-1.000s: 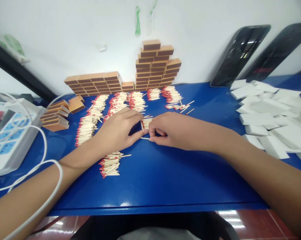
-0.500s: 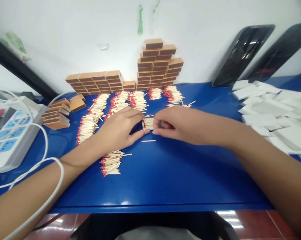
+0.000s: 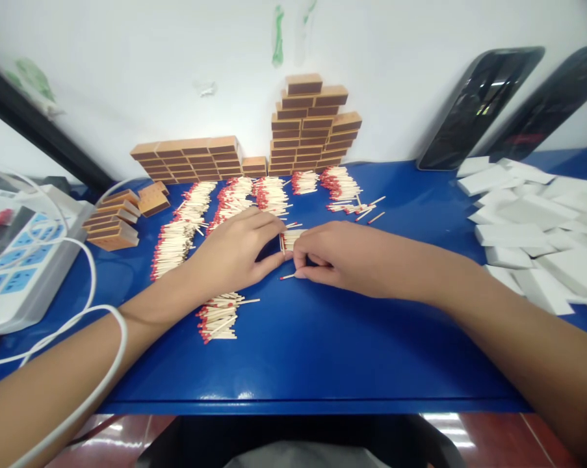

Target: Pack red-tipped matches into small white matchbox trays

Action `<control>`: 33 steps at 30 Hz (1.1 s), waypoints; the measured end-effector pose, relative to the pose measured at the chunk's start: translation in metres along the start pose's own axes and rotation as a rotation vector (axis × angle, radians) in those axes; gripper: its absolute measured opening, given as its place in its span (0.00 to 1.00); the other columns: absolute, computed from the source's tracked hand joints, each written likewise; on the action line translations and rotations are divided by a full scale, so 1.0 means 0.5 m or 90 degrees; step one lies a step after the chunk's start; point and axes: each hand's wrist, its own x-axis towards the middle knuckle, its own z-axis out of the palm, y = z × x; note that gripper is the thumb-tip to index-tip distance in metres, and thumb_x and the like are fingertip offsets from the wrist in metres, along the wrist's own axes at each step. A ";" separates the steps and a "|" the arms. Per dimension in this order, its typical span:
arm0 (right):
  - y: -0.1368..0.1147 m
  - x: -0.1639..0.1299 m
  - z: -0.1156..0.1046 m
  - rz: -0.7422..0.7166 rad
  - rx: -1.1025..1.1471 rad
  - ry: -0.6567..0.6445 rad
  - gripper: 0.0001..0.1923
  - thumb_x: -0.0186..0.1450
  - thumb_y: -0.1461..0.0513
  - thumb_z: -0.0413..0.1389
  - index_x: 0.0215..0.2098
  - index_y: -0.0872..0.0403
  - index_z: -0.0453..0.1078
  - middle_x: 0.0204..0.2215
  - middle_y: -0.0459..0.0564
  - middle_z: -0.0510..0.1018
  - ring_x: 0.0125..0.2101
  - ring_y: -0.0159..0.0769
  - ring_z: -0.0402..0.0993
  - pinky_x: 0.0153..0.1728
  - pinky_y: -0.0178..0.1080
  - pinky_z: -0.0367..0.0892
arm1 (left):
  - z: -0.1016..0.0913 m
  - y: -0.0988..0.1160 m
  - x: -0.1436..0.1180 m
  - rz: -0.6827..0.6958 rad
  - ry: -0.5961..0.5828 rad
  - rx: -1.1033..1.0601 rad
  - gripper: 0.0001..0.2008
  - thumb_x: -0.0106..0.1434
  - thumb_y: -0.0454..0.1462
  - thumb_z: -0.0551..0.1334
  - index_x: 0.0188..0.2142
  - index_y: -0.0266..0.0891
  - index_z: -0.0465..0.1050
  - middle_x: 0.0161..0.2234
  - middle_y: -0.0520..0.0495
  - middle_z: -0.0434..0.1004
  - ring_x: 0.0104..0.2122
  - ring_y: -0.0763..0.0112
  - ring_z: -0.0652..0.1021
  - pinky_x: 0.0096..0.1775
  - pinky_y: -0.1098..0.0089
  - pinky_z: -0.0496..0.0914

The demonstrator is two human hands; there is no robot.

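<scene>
A small matchbox tray [image 3: 282, 244] filled with red-tipped matches lies on the blue table. My left hand [image 3: 239, 250] grips its left end, thumb at the near side and fingers at the far side. Just in front of the tray, my right hand [image 3: 329, 253] pinches a single match [image 3: 286, 277] by its plain end, the red head pointing left. My right knuckles partly cover the tray's right end. Rows of loose matches [image 3: 272, 197] lie behind my hands, and another match heap [image 3: 220, 318] sits in front of my left forearm.
Stacked brown matchboxes [image 3: 307, 140] line the white wall, with more matchboxes [image 3: 112, 224] at the left. White trays [image 3: 527, 214] are piled at the right. A power strip [image 3: 25, 260] stands at the left, and a white cable [image 3: 120, 331] loops over my left forearm.
My right hand has moved slightly toward me, from the tray down to the single match lying before it, and now pinches it. My left hand keeps hold of the tray.
</scene>
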 end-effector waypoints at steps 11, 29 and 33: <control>0.039 0.004 -0.018 0.071 -0.070 0.104 0.10 0.73 0.59 0.54 0.38 0.53 0.75 0.33 0.49 0.80 0.30 0.35 0.69 0.32 0.39 0.55 | -0.002 0.008 0.002 -0.012 -0.005 0.007 0.21 0.77 0.48 0.57 0.51 0.32 0.78 0.48 0.37 0.81 0.49 0.52 0.79 0.53 0.53 0.74; 0.017 0.020 -0.011 0.126 -0.079 0.129 0.06 0.72 0.61 0.55 0.41 0.54 0.73 0.27 0.46 0.75 0.26 0.34 0.63 0.31 0.37 0.52 | -0.001 0.010 0.002 -0.007 -0.014 0.025 0.20 0.78 0.48 0.55 0.51 0.33 0.77 0.49 0.36 0.81 0.49 0.52 0.79 0.53 0.53 0.74; 0.015 0.026 -0.001 0.119 -0.080 0.155 0.06 0.72 0.61 0.55 0.40 0.53 0.72 0.27 0.45 0.74 0.26 0.33 0.62 0.31 0.37 0.51 | -0.004 0.012 0.002 -0.004 -0.018 0.028 0.20 0.78 0.47 0.55 0.51 0.33 0.77 0.48 0.36 0.81 0.49 0.52 0.79 0.53 0.53 0.73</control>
